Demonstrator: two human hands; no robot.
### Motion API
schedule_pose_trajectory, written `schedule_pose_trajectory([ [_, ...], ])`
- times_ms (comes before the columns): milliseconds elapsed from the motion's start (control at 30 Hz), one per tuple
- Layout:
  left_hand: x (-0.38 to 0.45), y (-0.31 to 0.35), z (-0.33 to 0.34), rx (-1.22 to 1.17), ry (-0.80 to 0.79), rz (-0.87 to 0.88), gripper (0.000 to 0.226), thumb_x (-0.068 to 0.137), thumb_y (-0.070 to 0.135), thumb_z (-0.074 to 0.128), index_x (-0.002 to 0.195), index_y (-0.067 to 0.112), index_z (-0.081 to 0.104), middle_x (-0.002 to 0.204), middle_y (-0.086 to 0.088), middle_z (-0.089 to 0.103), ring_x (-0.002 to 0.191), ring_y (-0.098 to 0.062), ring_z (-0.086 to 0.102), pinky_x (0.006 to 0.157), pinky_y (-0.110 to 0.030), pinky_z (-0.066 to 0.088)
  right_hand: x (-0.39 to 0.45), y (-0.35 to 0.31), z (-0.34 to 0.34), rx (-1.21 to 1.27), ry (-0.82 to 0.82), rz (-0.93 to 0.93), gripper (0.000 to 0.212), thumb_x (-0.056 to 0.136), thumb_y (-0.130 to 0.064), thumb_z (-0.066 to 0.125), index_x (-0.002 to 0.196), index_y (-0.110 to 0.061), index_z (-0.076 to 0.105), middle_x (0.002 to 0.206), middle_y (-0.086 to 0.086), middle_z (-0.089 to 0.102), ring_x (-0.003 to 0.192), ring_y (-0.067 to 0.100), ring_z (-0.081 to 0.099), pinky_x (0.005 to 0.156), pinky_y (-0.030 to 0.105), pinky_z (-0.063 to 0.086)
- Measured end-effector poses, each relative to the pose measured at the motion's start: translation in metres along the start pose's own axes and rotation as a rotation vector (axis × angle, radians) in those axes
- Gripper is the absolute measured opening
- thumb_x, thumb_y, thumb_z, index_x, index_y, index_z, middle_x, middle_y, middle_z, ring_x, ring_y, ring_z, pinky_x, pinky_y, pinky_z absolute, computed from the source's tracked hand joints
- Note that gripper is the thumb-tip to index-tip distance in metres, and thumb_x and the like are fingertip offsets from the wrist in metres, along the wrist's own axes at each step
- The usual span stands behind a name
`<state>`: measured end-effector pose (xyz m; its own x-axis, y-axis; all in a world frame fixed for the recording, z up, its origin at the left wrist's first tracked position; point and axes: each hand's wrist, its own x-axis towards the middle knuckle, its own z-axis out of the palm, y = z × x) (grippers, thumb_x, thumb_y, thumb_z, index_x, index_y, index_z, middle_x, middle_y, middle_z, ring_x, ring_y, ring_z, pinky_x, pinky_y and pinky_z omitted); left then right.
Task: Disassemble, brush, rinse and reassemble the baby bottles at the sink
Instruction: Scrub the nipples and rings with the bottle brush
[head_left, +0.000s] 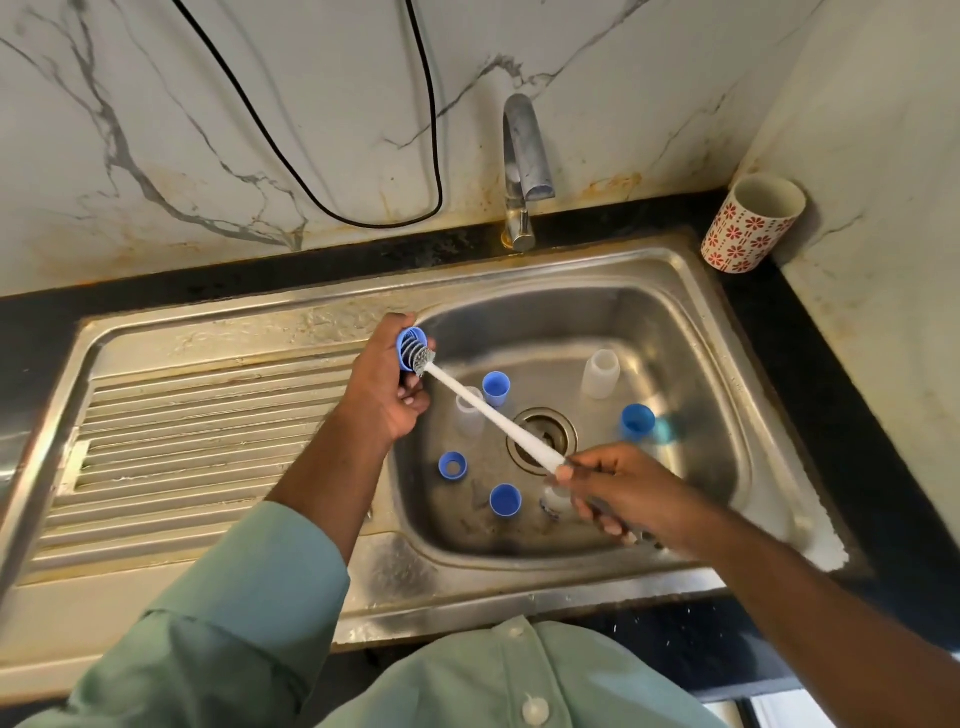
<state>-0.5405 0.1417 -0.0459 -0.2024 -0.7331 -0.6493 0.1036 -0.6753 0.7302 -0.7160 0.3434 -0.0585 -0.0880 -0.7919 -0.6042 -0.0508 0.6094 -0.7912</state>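
My left hand grips a blue bottle cap over the left rim of the steel sink. My right hand holds the white handle of a bottle brush, whose bristle head sits inside that cap. In the basin lie two clear bottle bodies, three blue caps and a blue screw ring. A small clear part lies under my right hand, partly hidden.
The tap stands behind the basin with no water running. A ribbed drainboard lies to the left. A red-flowered cup stands on the dark counter at the back right. A black cable hangs on the marble wall. The drain sits mid-basin.
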Motion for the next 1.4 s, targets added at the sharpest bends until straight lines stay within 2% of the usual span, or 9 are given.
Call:
schedule_pose_trajectory([
  [133,-0.002,0.003,0.011,-0.105,0.092,0.073,0.031,0.087,0.04,0.062,0.072,0.013,0.062,0.054,0.001,0.053,0.033,-0.008,0.033,0.039,-0.017,0.023,-0.012,-0.015,-0.002,0.295,-0.323,0.191,0.045,0.1,-0.039,0.043,0.108,-0.001,0.067,0.062,0.005,0.047,0.041,0.011,0.035,0.039,0.021,0.028],
  [400,-0.005,0.014,0.023,-0.294,0.342,0.158,0.026,0.085,0.038,0.067,0.086,0.012,0.064,0.058,0.0,0.051,0.044,-0.009,0.039,0.043,-0.019,0.032,0.006,-0.027,0.0,-1.012,0.562,-0.318,0.031,0.093,-0.045,0.056,0.121,-0.032,0.055,0.098,-0.008,0.064,0.085,0.015,0.061,0.071,0.035,0.053],
  [567,-0.01,0.018,0.026,-0.291,0.35,0.257,0.024,0.086,0.034,0.07,0.078,0.013,0.061,0.057,0.003,0.05,0.049,-0.009,0.045,0.045,-0.017,0.038,-0.002,-0.037,0.005,0.153,-0.148,0.027,0.026,0.095,-0.029,0.058,0.1,-0.004,0.068,0.061,0.007,0.053,0.044,0.012,0.04,0.04,0.024,0.033],
  [633,-0.01,0.017,0.026,-0.33,0.356,0.276,0.023,0.088,0.032,0.069,0.081,0.012,0.061,0.06,0.001,0.05,0.054,-0.01,0.046,0.047,-0.019,0.039,-0.002,-0.04,0.001,0.02,-0.072,-0.045,0.026,0.096,-0.03,0.057,0.098,-0.006,0.069,0.067,0.009,0.059,0.047,0.015,0.047,0.043,0.026,0.037],
  [767,-0.01,0.021,0.024,-0.348,0.399,0.287,0.023,0.088,0.031,0.068,0.077,0.013,0.059,0.064,-0.002,0.052,0.053,-0.011,0.047,0.046,-0.019,0.038,0.006,-0.039,-0.007,-1.035,0.511,-0.411,0.034,0.096,-0.051,0.042,0.104,-0.024,0.062,0.083,-0.008,0.064,0.075,0.013,0.059,0.061,0.029,0.045],
  [933,-0.009,0.02,0.008,-0.176,0.237,0.24,0.027,0.09,0.034,0.065,0.079,0.009,0.063,0.053,-0.002,0.052,0.038,-0.009,0.039,0.038,-0.019,0.031,-0.011,-0.062,-0.038,-0.223,-0.043,-0.102,0.034,0.098,-0.038,0.05,0.094,-0.011,0.07,0.059,0.0,0.055,0.047,0.011,0.042,0.045,0.023,0.036],
  [1100,-0.01,0.027,-0.008,-0.12,0.164,0.244,0.022,0.093,0.031,0.059,0.084,0.012,0.06,0.062,-0.005,0.052,0.042,-0.009,0.04,0.039,-0.019,0.029,-0.008,-0.056,-0.055,-0.856,0.381,-0.443,0.031,0.091,-0.042,0.06,0.111,-0.021,0.072,0.08,-0.009,0.064,0.059,0.004,0.049,0.057,0.02,0.04],
  [1200,-0.012,0.025,-0.006,-0.014,0.189,0.268,0.022,0.09,0.031,0.063,0.085,0.01,0.061,0.063,-0.005,0.054,0.047,-0.009,0.043,0.039,-0.019,0.029,-0.006,-0.051,-0.054,-1.234,0.598,-0.57,0.053,0.092,-0.055,0.037,0.125,-0.023,0.065,0.091,-0.004,0.066,0.071,0.013,0.056,0.059,0.027,0.045],
  [1400,-0.012,0.032,-0.012,0.157,0.183,0.33,0.021,0.088,0.03,0.065,0.085,0.009,0.064,0.066,-0.004,0.061,0.049,-0.01,0.047,0.043,-0.019,0.03,-0.02,-0.07,-0.051,-1.002,0.226,-0.409,0.035,0.096,-0.046,0.046,0.107,-0.023,0.07,0.071,-0.005,0.063,0.06,0.006,0.056,0.055,0.02,0.045],
])
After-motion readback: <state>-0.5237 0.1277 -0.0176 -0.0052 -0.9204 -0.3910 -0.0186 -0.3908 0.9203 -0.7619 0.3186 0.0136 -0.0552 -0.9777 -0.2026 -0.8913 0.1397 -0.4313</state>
